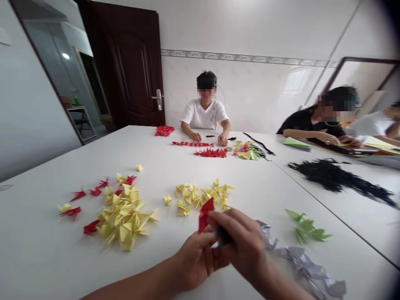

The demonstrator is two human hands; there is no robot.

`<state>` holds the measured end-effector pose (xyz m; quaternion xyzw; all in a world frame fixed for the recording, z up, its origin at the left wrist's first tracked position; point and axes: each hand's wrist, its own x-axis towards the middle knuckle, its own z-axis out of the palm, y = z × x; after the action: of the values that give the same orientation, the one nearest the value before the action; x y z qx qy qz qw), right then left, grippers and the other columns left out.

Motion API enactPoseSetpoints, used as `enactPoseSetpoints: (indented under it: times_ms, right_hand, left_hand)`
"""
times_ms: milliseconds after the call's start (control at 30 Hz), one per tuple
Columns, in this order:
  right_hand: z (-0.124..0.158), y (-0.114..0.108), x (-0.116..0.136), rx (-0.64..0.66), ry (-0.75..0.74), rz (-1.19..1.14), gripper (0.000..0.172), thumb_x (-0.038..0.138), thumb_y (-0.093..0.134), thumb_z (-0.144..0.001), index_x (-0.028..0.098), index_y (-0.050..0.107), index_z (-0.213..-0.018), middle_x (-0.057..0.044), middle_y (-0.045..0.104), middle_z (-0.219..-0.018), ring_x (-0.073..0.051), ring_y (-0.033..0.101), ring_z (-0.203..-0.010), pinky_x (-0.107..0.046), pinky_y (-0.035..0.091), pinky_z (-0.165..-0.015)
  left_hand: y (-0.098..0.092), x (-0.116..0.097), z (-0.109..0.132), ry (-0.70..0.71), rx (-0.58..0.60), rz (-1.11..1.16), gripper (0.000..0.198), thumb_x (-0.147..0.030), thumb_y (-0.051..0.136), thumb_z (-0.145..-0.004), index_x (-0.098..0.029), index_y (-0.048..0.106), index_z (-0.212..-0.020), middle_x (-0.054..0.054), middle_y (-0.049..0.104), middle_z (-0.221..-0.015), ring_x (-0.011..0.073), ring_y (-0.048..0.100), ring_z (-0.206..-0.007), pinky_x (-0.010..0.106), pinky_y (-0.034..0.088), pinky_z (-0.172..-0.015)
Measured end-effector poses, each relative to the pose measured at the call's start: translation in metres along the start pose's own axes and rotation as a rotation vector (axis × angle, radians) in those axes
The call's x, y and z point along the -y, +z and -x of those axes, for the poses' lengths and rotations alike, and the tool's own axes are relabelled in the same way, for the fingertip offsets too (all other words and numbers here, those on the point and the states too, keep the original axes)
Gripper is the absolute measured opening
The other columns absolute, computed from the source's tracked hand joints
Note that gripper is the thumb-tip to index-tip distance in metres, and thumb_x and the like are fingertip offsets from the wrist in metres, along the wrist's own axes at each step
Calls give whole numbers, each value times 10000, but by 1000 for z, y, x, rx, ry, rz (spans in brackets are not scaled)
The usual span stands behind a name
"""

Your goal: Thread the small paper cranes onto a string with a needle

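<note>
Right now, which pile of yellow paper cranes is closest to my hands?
The smaller yellow pile, straight ahead of your left hand and right hand. The bigger heap lies further left, mixed with red cranes.

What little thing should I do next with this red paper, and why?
I'd guess: hold the red folded paper pinched steady. Your left hand and right hand both meet at it, with a dark bit between them, so it could slip.
</note>
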<state>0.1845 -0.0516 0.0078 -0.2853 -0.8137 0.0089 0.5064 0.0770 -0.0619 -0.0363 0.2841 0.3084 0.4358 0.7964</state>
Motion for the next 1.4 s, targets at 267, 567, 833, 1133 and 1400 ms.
enactPoseSetpoints:
  times_ms: [267, 567, 833, 1133, 1400]
  right_hand:
    - [14, 20, -36, -2, 320, -177, 148, 146, 559, -788, 207, 668, -868, -11, 610, -711, -125, 575, -590, -238, 473, -526]
    - [21, 24, -42, 67, 335, -192, 132, 185, 570, -797, 204, 678, -869, -36, 601, -787, -141, 602, -670, -267, 501, -600]
    - [21, 24, -42, 97, 424, -179, 194, 256, 587, -796, 208, 605, -983, 11, 536, -687, -117, 531, -572, -256, 472, -546]
    - [22, 19, -36, 54, 273, -244, 114, 222, 540, -826, 209, 551, -938, -33, 589, -804, -133, 588, -666, -249, 501, -566]
    - [28, 22, -41, 43, 162, 13, 108, 239, 570, -827, 185, 618, -909, -52, 651, -784, -137, 599, -626, -251, 495, -538]
  left_hand:
    - [-18, -27, 1, -100, 18, 365, 316, -387, 520, -834, -113, 629, -950, 68, 697, -865, 156, 655, -768, 241, 455, -674]
    - [-23, -26, -2, -79, -49, 396, 159, -260, 591, -799, -121, 616, -871, 9, 666, -727, 116, 632, -672, 219, 433, -593]
    - [-23, -24, -4, -2, -93, 395, 100, -149, 590, -779, -136, 608, -876, -5, 658, -719, 87, 615, -639, 204, 441, -589]
    - [-23, -26, -2, -33, -93, 370, 73, -176, 583, -774, -137, 605, -831, -6, 654, -710, 92, 615, -663, 222, 436, -600]
    - [-26, -24, -4, -11, -121, 386, 100, -185, 610, -760, -138, 601, -847, -14, 635, -700, 91, 602, -646, 233, 436, -607]
